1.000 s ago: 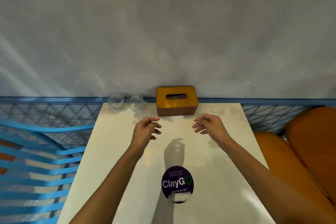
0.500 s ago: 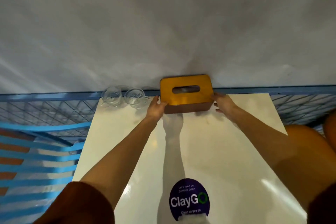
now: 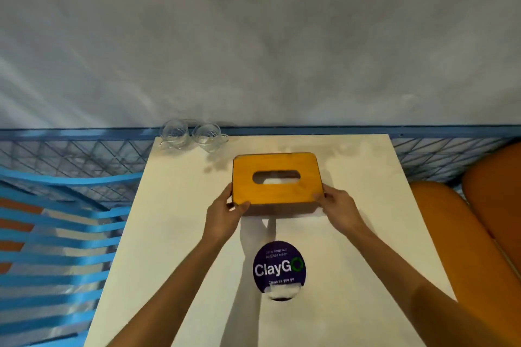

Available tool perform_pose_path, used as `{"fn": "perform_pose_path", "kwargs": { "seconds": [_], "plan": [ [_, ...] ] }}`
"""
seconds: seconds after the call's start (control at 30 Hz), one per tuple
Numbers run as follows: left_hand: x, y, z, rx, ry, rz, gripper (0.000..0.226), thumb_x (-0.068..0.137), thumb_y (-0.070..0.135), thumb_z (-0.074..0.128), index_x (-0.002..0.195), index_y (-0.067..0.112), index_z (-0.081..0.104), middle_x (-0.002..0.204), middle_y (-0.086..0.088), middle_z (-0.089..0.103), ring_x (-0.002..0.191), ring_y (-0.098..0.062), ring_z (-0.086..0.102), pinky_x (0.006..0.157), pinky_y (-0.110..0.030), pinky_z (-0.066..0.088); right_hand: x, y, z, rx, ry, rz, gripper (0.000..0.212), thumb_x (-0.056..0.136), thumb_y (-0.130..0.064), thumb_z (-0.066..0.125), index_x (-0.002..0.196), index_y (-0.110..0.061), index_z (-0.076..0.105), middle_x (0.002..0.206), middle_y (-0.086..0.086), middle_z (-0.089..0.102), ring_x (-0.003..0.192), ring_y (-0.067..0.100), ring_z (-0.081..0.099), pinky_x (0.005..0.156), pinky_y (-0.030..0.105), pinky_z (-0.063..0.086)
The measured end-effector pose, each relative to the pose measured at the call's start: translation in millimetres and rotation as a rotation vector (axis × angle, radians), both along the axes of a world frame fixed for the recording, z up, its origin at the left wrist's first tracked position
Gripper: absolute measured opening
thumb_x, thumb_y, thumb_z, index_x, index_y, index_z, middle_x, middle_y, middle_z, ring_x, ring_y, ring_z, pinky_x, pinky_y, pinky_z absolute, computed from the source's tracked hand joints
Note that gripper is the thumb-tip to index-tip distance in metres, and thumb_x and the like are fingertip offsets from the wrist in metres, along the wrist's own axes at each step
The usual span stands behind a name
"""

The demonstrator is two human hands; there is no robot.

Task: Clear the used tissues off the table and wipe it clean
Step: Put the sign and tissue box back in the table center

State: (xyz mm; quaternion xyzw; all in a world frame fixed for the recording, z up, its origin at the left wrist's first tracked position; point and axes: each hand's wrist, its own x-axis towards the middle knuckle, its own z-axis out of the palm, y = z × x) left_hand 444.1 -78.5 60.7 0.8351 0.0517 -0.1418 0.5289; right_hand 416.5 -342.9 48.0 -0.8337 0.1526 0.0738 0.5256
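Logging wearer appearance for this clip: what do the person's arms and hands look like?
Two bare hands, left hand and right hand: no gloves, rings or watch visible. Both forearms are uncovered down to the frame edge; no sleeve, strap or marking shows.

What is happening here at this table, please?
A person holds the orange tissue box by its near corners, left grip on one, right grip on the other, over the white table. White tissue shows in the box's slot. Two glass cups stand at the far left corner, and a purple ClayGo sticker lies nearer the person.
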Motion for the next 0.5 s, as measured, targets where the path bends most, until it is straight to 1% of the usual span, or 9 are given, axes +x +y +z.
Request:
{"fn": "perform_pose_path", "kwargs": {
  "seconds": [0.07,0.13,0.2,0.3,0.33,0.4,0.43,0.5],
  "plan": [
    [-25,4,5,-0.01,-0.001,0.004,0.056,0.09,0.023,0.067,0.141,0.027,0.044,0.119,0.013,0.057,0.103,-0.015,0.062,0.082,-0.024,0.048,-26,5,6,-0.012,0.009,0.032,0.032,0.097,-0.028,0.056,0.128,-0.022,0.06,0.099,-0.004,0.067,0.077,0.002,0.058,0.065,0.006,0.042],
    [-45,8,8,-0.019,0.011,0.013,0.057,0.091,0.024,0.066,0.143,0.026,0.042,0.119,0.014,0.052,0.106,-0.011,0.056,0.086,-0.023,0.044,-48,11,7,-0.021,0.017,0.046,0.034,0.097,-0.031,0.054,0.129,-0.023,0.059,0.104,-0.006,0.068,0.086,0.006,0.062,0.068,0.002,0.042],
    [-62,12,9,-0.018,0.033,0.011,0.058,0.091,0.024,0.066,0.144,0.024,0.041,0.121,0.011,0.051,0.11,-0.013,0.054,0.087,-0.024,0.042,-66,16,9,-0.028,0.021,0.04,0.034,0.097,-0.031,0.053,0.13,-0.022,0.059,0.109,-0.006,0.069,0.095,0.011,0.063,0.071,0.001,0.041],
    [-81,14,9,-0.02,0.057,0.017,0.057,0.091,0.022,0.065,0.143,0.022,0.041,0.133,0.001,0.056,0.119,-0.025,0.057,0.088,-0.026,0.043,-87,21,8,-0.051,0.044,0.032,0.034,0.098,-0.032,0.052,0.129,-0.022,0.06,0.113,-0.002,0.07,0.096,0.014,0.063,0.072,0.004,0.042],
    [-84,14,8,-0.016,0.062,0.018,0.057,0.091,0.022,0.065,0.144,0.022,0.041,0.136,-0.002,0.055,0.121,-0.026,0.057,0.089,-0.028,0.044,-91,22,7,-0.062,0.051,0.033,0.034,0.098,-0.032,0.052,0.13,-0.022,0.059,0.114,0.0,0.07,0.097,0.015,0.063,0.073,0.008,0.042],
    [-89,16,5,-0.013,0.062,0.01,0.058,0.091,0.023,0.066,0.143,0.022,0.041,0.137,-0.003,0.055,0.121,-0.027,0.056,0.091,-0.028,0.044,-96,23,7,-0.071,0.065,0.026,0.036,0.098,-0.031,0.051,0.132,-0.02,0.058,0.117,0.002,0.069,0.101,0.019,0.064,0.079,0.018,0.043],
    [-91,17,3,-0.014,0.066,0.002,0.058,0.091,0.022,0.066,0.143,0.022,0.042,0.138,-0.003,0.055,0.121,-0.027,0.057,0.091,-0.028,0.044,-98,24,7,-0.071,0.075,0.021,0.036,0.098,-0.03,0.051,0.132,-0.019,0.058,0.118,0.003,0.068,0.102,0.02,0.063,0.082,0.021,0.042],
    [-95,17,-1,-0.012,0.08,-0.008,0.058,0.09,0.021,0.067,0.142,0.022,0.043,0.139,-0.004,0.055,0.121,-0.027,0.057,0.092,-0.029,0.046,-103,25,6,-0.079,0.103,0.017,0.036,0.099,-0.028,0.052,0.132,-0.018,0.058,0.12,0.004,0.067,0.099,0.018,0.061,0.084,0.023,0.041]
  ]
}}
